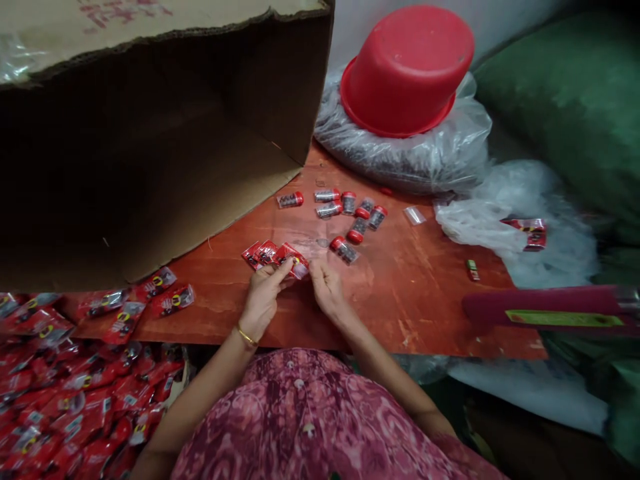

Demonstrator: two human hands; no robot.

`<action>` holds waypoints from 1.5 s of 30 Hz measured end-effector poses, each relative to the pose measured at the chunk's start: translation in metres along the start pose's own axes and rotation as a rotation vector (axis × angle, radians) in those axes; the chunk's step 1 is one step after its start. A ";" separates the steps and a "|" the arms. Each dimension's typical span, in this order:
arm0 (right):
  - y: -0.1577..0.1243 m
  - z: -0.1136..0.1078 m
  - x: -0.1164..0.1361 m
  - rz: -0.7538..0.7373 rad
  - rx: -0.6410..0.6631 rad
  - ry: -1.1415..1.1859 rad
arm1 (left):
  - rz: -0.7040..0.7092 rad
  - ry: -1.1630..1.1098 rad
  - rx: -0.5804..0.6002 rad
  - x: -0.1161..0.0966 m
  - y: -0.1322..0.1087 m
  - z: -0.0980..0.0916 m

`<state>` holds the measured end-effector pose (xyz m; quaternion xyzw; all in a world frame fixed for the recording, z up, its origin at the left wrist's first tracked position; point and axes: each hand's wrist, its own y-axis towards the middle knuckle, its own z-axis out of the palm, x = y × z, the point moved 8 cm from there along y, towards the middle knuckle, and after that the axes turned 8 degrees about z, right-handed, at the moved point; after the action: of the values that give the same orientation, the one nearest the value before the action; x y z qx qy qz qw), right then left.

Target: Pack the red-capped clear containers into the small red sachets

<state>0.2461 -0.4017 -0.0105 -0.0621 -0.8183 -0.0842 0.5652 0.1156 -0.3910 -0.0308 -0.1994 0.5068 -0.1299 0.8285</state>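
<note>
We sit at an orange board (415, 313) beside a heap of red packets (65, 400). Our left hand (265, 297) and right hand (327, 287) pinch a strip of red packets (273, 255) between them, just beside small red-capped bottles (357, 230).

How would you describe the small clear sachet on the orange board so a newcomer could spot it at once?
Find the upturned red plastic tub at the back, then look down to the orange-red board in front of it. Just right of the cluster of red-capped clear tubes lies a small clear plastic sachet, set apart by having no red on it.
</note>
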 end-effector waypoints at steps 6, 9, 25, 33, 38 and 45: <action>0.022 -0.071 -0.035 -0.036 -0.178 -0.805 | -0.031 0.021 -0.028 0.000 0.004 -0.007; 0.027 -0.078 -0.049 -0.063 -0.131 -0.817 | -0.045 0.014 0.000 0.002 0.004 -0.002; -0.025 -0.035 0.010 -0.034 0.161 -0.072 | 0.033 0.199 0.054 -0.001 -0.001 0.003; -0.030 -0.024 -0.008 0.122 0.109 0.115 | 0.124 0.112 0.104 -0.004 0.000 0.010; -0.033 -0.011 -0.013 0.225 0.045 0.271 | 0.136 -0.003 0.098 0.007 -0.003 0.016; -0.030 0.007 -0.015 0.296 0.043 0.381 | 0.152 -0.002 0.143 0.011 -0.005 0.020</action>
<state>0.2394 -0.4293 -0.0290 -0.1520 -0.6805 0.0068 0.7168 0.1387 -0.3958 -0.0292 -0.1008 0.5091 -0.1022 0.8486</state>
